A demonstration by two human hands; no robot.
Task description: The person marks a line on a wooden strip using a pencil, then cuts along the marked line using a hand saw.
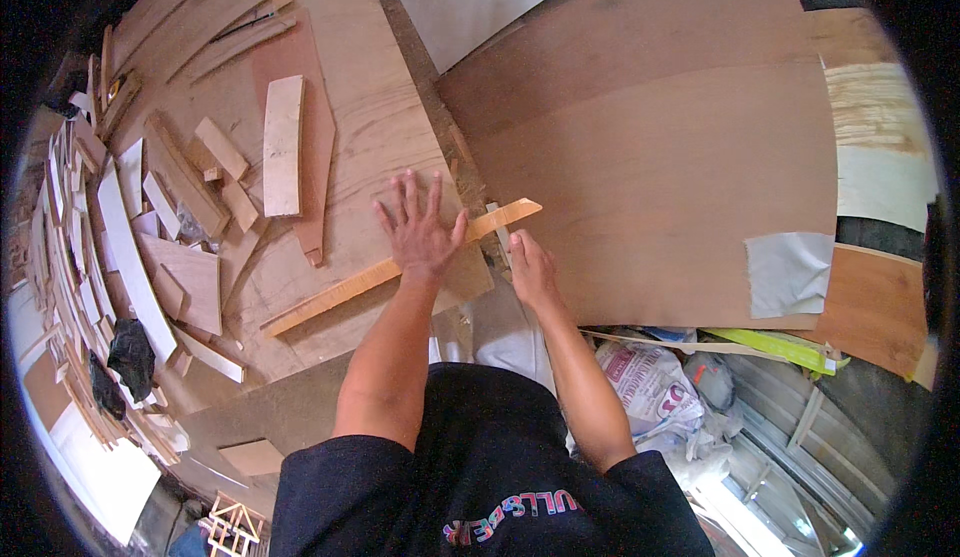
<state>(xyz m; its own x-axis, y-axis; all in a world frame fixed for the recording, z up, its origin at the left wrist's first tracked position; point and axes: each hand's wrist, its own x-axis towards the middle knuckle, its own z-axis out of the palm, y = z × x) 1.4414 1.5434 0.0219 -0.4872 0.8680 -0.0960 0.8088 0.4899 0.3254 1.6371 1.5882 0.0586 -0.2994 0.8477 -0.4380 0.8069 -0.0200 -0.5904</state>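
Observation:
A long, narrow wooden strip (350, 290) lies slantwise across the plywood worktop (370, 137), and its angled end sticks out past the right edge. My left hand (420, 237) presses flat on the strip close to that edge, fingers spread. Just right of the edge, my right hand (533, 269) is closed around the lower end of a narrow grey tool (498, 225). The tool meets the strip where it overhangs; its kind does not show from this angle. Ahead of my left hand lies a pale, slightly curved board (284, 147) on a reddish tapered piece (318, 187).
Wood offcuts (180, 172) and thin strips cover the worktop's left side, with a black plastic bag (131, 357) among them. A large plywood sheet (660, 177) stretches to the right, bearing a whitish cloth-like piece (790, 275). A white printed sack (648, 387) lies below it.

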